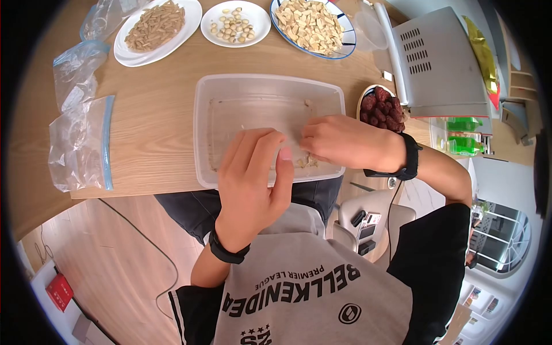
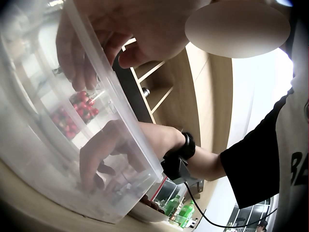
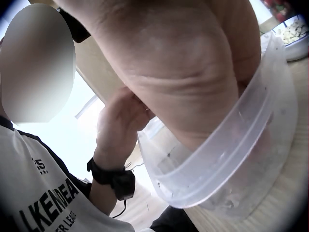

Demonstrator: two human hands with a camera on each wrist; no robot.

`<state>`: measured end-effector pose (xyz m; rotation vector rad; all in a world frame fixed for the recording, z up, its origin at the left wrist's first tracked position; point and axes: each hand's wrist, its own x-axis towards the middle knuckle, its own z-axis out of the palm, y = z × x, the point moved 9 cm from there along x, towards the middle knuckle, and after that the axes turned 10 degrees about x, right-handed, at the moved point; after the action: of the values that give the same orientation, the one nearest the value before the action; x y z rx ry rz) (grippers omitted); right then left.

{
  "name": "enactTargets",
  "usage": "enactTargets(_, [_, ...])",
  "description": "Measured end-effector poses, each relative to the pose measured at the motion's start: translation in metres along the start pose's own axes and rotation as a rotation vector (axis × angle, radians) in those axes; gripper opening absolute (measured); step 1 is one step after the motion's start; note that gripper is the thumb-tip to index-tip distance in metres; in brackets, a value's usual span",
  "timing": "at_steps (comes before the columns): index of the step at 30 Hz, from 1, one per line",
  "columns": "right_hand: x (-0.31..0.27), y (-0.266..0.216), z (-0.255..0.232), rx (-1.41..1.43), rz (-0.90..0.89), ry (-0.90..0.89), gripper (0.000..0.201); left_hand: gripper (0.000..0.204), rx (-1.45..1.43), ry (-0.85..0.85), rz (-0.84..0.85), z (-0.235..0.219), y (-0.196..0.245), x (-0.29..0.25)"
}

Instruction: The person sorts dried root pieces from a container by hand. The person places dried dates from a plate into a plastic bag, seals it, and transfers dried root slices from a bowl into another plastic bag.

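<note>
A translucent plastic box [image 1: 270, 84] stands at the table's front edge, with small brownish scraps [image 1: 307, 163] along its right side and in its corners. My right hand [image 1: 351, 141] reaches into it from the right, fingers bent down near those scraps. Seen through the wall in the left wrist view, the right fingers [image 2: 91, 166] point towards the floor of the box; I cannot tell whether they pinch a scrap. Over the front part of the box hovers my left hand [image 1: 250, 172], its fingers loosely bent and nothing visible in them.
Behind the box stand a plate of brown strips [image 1: 155, 26], a plate of pale round seeds [image 1: 232, 26] and a plate of pale slices [image 1: 310, 26]. A bowl of dark red dates [image 1: 380, 109] sits beside its right end. Clear zip bags [image 1: 80, 144] lie at the left.
</note>
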<state>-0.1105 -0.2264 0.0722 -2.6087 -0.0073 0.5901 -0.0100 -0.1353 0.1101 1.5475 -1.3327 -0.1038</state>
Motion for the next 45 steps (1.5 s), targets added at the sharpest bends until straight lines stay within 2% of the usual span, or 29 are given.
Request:
enactTargets(12, [0.002, -0.001, 0.003, 0.078, -0.048, -0.058, 0.011, 0.017, 0.015, 0.029, 0.008, -0.002, 0.001, 0.001])
enactTargets(14, [-0.002, 0.005, -0.024, 0.082, -0.015, 0.049, 0.01, 0.017, 0.019, 0.033, 0.016, -0.002, 0.001, 0.001])
enactTargets(16, [-0.007, 0.004, -0.069, 0.141, -0.027, 0.234, 0.011, 0.016, 0.02, 0.033, 0.025, -0.005, 0.003, 0.0])
enactTargets(18, [-0.016, 0.011, -0.107, 0.13, 0.047, 0.336, 0.013, 0.017, -0.031, -0.036, -0.067, -0.002, -0.002, -0.001])
enactTargets(22, [-0.017, 0.028, -0.14, 0.151, 0.069, 0.482, 0.01, 0.017, -0.036, -0.012, -0.045, -0.002, -0.001, -0.001])
enactTargets(26, [0.022, 0.04, -0.149, 0.115, 0.013, 0.534, 0.012, 0.015, -0.007, 0.037, 0.001, -0.002, 0.002, 0.0])
enactTargets(28, [0.059, 0.047, -0.152, 0.089, 0.077, 0.454, 0.016, 0.013, 0.014, 0.068, 0.02, -0.007, 0.004, 0.001])
enactTargets(29, [0.079, 0.05, -0.158, 0.081, 0.046, 0.461, 0.016, 0.014, -0.008, 0.042, -0.009, -0.007, 0.003, 0.0])
enactTargets(32, [0.13, 0.048, -0.192, 0.046, -0.06, 0.554, 0.019, 0.014, 0.021, 0.041, -0.012, -0.009, 0.004, 0.001])
enactTargets(35, [0.146, 0.033, -0.225, 0.029, -0.115, 0.755, 0.025, 0.013, 0.002, 0.027, -0.021, -0.008, 0.002, 0.0])
enactTargets(39, [0.117, 0.009, -0.213, 0.034, -0.091, 0.721, 0.024, 0.011, -0.084, -0.04, -0.098, -0.003, -0.004, -0.001])
enactTargets(45, [0.026, -0.029, -0.133, 0.035, -0.127, 0.544, 0.012, 0.01, -0.079, -0.014, 0.005, -0.004, -0.001, 0.0])
